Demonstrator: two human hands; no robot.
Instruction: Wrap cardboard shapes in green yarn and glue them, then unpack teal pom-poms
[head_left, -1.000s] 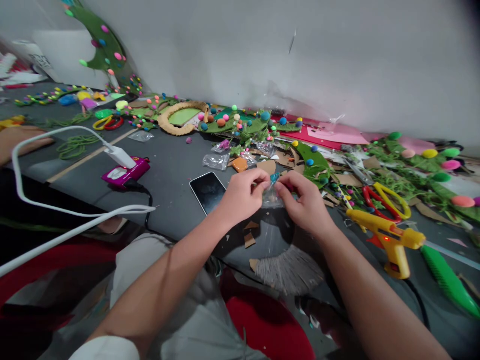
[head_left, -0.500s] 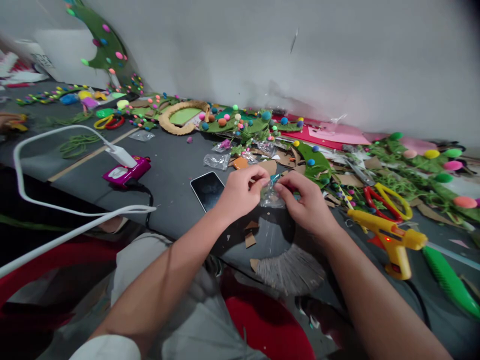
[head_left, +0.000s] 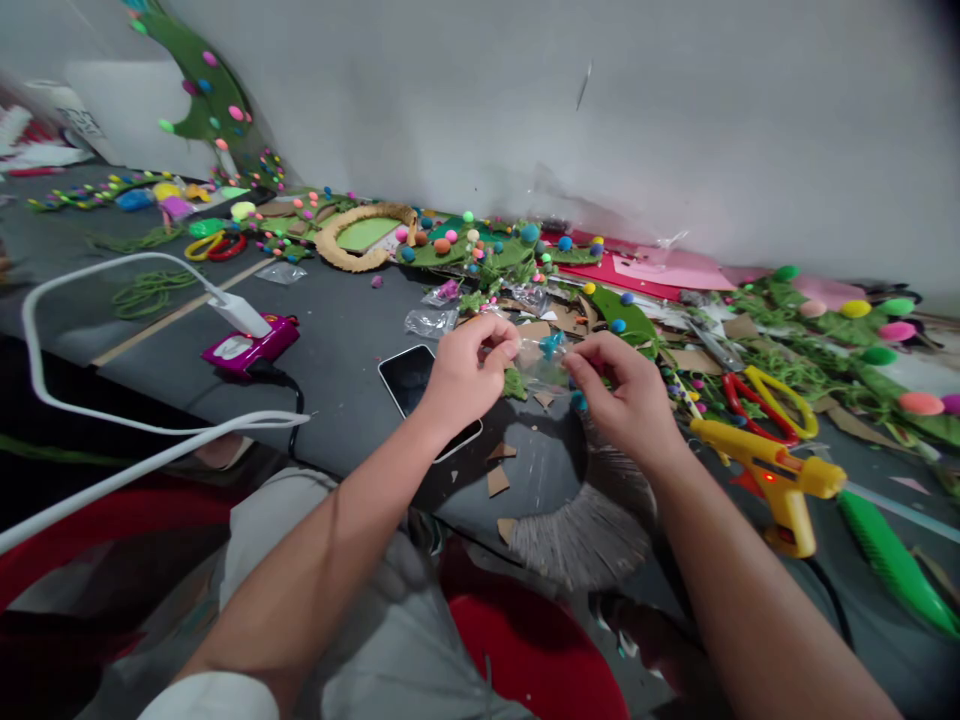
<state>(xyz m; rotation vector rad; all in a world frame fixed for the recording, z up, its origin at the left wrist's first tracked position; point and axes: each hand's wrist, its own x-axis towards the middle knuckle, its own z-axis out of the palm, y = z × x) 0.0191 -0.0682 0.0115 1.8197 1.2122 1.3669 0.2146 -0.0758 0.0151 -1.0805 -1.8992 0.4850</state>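
Between my hands is a small clear plastic bag [head_left: 536, 368] with a teal piece [head_left: 553, 346] in it. My left hand [head_left: 472, 372] pinches the bag's left side, above the phone [head_left: 406, 378] lying on the table. Its right side is pinched by my right hand [head_left: 624, 392]. Below my right hand, at the table's front edge, lies a curved form wrapped in grey strands [head_left: 581, 540]. Small cardboard scraps [head_left: 498, 480] are beside that form.
A yellow glue gun [head_left: 780, 475] with a lit red light, scissors [head_left: 769, 405] and a green tool [head_left: 896, 560] lie at the right. Felt pieces with pompoms line the wall. A purple device [head_left: 251, 343] with a white cable is at the left.
My hands have moved apart, and the bag is stretched between them, showing more of the teal piece. A green bit and more of the phone have come into view.
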